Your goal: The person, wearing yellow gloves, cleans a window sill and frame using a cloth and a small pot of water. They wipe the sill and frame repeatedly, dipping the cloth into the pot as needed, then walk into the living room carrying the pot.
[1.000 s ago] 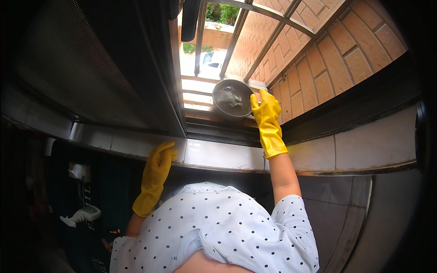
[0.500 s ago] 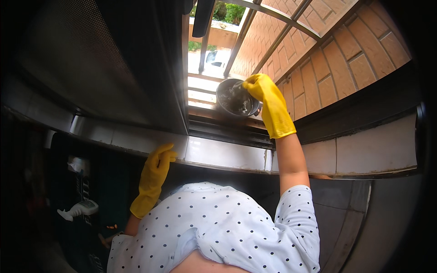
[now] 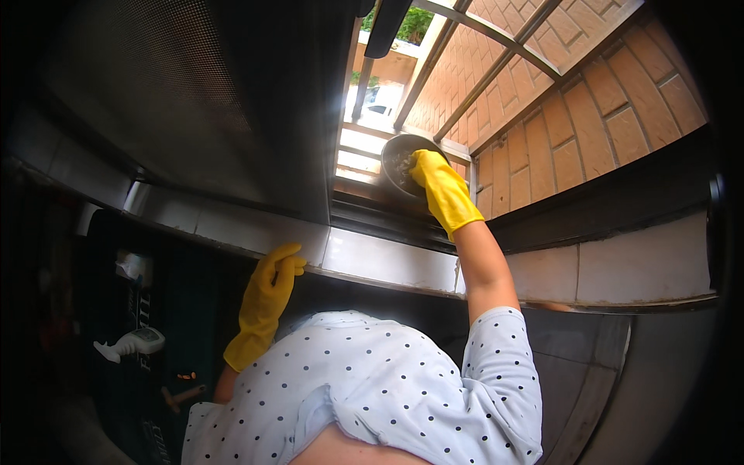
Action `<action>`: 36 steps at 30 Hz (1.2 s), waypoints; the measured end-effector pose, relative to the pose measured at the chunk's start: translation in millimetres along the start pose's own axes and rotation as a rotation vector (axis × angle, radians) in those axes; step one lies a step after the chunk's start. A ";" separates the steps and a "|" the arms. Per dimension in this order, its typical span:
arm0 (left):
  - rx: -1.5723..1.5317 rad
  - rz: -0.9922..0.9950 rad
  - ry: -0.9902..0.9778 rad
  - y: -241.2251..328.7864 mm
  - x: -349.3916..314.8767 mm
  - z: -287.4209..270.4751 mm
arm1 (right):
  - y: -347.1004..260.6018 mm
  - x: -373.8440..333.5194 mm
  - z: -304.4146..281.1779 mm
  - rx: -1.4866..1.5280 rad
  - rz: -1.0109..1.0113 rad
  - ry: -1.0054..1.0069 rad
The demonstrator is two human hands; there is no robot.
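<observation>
My right hand, in a yellow rubber glove, reaches through the window opening to a dark round pot. Its fingers curl down inside the pot's rim, where their tips are hidden. Grey, mottled contents or wet glints show in the pot, too blurred to name. The pot sits at the outer side of the sill, next to the bars. My left hand, gloved the same way, is beside the near edge of the white tiled ledge. Its fingers are loosely apart and hold nothing.
Metal bars cross the opening in front of a brick wall. A dark mesh screen panel covers the left side. Low on the left are a white spray bottle head and a small wooden-handled tool.
My right hand has gone from the pot's right rim down into it and now covers its right side. The view has shifted a little; my left hand stays by the ledge.
</observation>
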State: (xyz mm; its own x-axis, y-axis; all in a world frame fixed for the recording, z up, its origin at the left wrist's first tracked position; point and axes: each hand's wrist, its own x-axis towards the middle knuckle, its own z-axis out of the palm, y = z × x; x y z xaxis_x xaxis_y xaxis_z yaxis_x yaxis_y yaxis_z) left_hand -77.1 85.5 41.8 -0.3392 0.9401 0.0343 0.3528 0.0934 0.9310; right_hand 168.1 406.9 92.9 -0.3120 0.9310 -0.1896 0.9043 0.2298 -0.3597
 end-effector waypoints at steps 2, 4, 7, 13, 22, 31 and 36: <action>0.040 0.028 0.023 -4.4 -1.4 -3.2 | 19.1 20.2 -8.1 0.061 0.068 -0.046; 0.031 0.025 0.042 -11.1 -5.2 -3.6 | 31.0 30.6 -18.6 0.044 0.080 -0.031; -0.016 -0.012 0.051 -14.8 -8.0 -4.7 | 32.4 7.3 -27.8 -0.064 -0.143 -0.095; -0.027 -0.015 0.054 -1.5 -6.6 -7.7 | 0.7 -11.6 -1.3 -0.027 -0.139 -0.140; -0.031 -0.043 0.075 -12.6 -13.9 -15.1 | 29.1 7.5 1.4 -0.098 -0.311 -0.102; -0.018 -0.034 0.091 -14.0 -18.0 -20.4 | 0.6 18.4 -15.2 -0.072 -0.038 -0.074; -0.035 -0.010 0.080 -11.1 -12.8 -18.4 | 29.7 26.2 -15.4 -0.006 -0.065 -0.066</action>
State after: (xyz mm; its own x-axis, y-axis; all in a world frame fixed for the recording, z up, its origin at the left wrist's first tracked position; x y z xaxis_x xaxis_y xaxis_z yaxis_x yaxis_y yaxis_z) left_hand -92.7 66.4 37.7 -0.4119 0.9097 0.0529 0.3186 0.0894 0.9437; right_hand 191.3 442.5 91.3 -0.3886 0.8934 -0.2254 0.8830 0.2913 -0.3680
